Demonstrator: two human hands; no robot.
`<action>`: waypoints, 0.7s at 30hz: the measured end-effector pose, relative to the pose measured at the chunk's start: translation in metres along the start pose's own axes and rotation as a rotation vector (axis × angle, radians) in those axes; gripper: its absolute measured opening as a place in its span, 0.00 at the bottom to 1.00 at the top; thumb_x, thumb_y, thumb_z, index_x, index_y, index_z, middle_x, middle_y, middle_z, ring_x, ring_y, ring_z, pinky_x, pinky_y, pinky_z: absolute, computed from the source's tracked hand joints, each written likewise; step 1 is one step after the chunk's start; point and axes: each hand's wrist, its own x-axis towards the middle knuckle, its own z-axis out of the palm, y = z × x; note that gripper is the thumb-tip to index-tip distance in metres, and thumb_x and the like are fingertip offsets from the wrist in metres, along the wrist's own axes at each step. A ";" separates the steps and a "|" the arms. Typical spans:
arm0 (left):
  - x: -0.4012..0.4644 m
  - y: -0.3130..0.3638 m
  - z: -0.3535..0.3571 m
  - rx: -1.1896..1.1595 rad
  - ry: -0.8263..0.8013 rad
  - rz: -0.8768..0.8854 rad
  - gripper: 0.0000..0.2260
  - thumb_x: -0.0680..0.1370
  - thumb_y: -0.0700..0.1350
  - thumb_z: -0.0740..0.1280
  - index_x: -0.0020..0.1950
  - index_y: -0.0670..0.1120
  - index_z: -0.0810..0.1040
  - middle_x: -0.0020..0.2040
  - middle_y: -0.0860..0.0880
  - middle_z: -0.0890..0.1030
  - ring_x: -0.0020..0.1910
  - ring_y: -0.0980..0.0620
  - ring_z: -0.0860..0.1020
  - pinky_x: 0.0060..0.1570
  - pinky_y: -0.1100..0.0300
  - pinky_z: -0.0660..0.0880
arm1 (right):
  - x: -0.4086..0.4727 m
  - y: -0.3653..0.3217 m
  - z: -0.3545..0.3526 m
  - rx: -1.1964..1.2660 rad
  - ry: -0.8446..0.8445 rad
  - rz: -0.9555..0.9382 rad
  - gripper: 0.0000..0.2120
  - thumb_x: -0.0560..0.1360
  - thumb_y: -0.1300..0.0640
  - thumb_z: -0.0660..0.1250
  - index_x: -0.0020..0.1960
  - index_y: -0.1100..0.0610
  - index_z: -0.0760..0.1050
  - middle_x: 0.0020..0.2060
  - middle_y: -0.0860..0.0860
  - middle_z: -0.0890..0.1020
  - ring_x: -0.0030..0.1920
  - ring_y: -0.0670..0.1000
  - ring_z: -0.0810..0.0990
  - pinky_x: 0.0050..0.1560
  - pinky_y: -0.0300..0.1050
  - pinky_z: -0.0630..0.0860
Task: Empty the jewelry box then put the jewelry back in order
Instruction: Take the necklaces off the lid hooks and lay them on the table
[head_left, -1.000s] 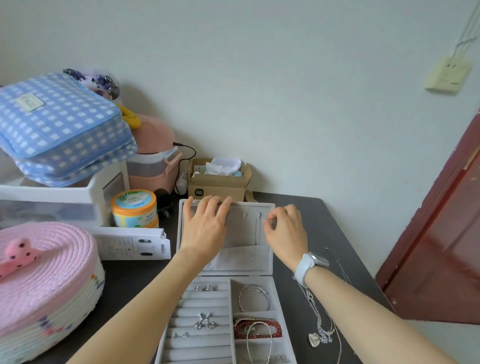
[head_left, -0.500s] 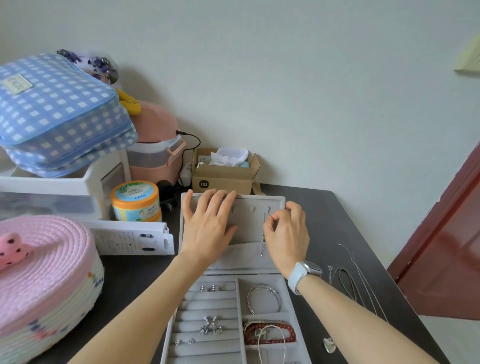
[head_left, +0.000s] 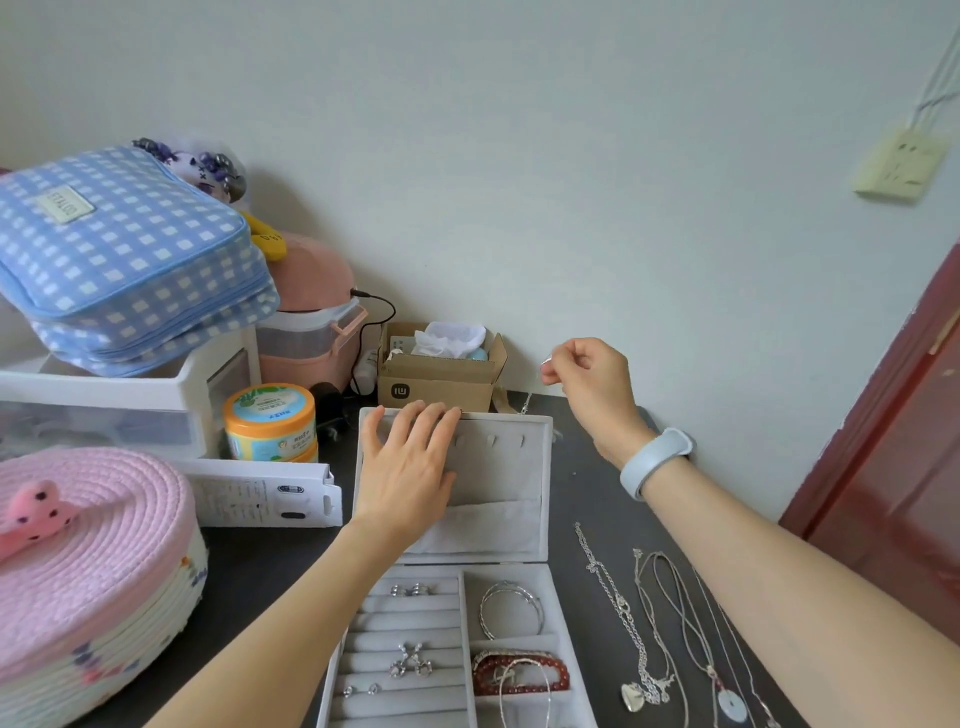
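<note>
Head view looks down on a dark surface where a white jewelry box lies open, its lid folded back toward the wall. The left hand lies flat on the grey lining of the lid, fingers straight and spread, fingertips reaching its far edge. The right hand is raised above the far right corner of the lid, thumb and forefinger pinched on a thin silver chain that hangs down toward that corner; a pale blue watch band circles the wrist. In the tray of the box, the left side has padded rolls holding rings and small earrings, while the right compartments hold a silver bangle and a red beaded bracelet. Just right of the box, several silver necklaces lie stretched out on the surface, pendants toward the near edge. To the left stand a pink woven basket, an orange-lidded jar, a white plastic drawer unit with a blue checked pouch on top, and behind the lid a small cardboard box.
</note>
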 end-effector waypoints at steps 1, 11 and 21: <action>0.001 0.001 -0.002 -0.012 -0.007 -0.008 0.30 0.58 0.45 0.77 0.59 0.44 0.76 0.55 0.46 0.80 0.56 0.43 0.78 0.58 0.44 0.57 | -0.001 -0.006 -0.003 0.053 -0.008 0.023 0.10 0.76 0.63 0.58 0.37 0.56 0.72 0.33 0.49 0.79 0.35 0.46 0.78 0.34 0.28 0.72; 0.006 0.056 -0.081 -1.139 -0.147 -0.357 0.17 0.78 0.42 0.63 0.66 0.48 0.70 0.61 0.53 0.74 0.61 0.58 0.71 0.59 0.65 0.66 | -0.040 -0.062 -0.047 0.277 -0.252 0.002 0.11 0.77 0.63 0.57 0.36 0.57 0.68 0.27 0.51 0.71 0.27 0.49 0.71 0.31 0.36 0.72; -0.025 0.139 -0.132 -1.581 -0.597 -0.318 0.06 0.77 0.40 0.64 0.46 0.47 0.80 0.35 0.53 0.82 0.41 0.58 0.79 0.49 0.69 0.74 | -0.105 -0.042 -0.121 0.111 -0.335 0.010 0.10 0.77 0.63 0.59 0.38 0.57 0.69 0.20 0.43 0.69 0.22 0.45 0.63 0.26 0.32 0.63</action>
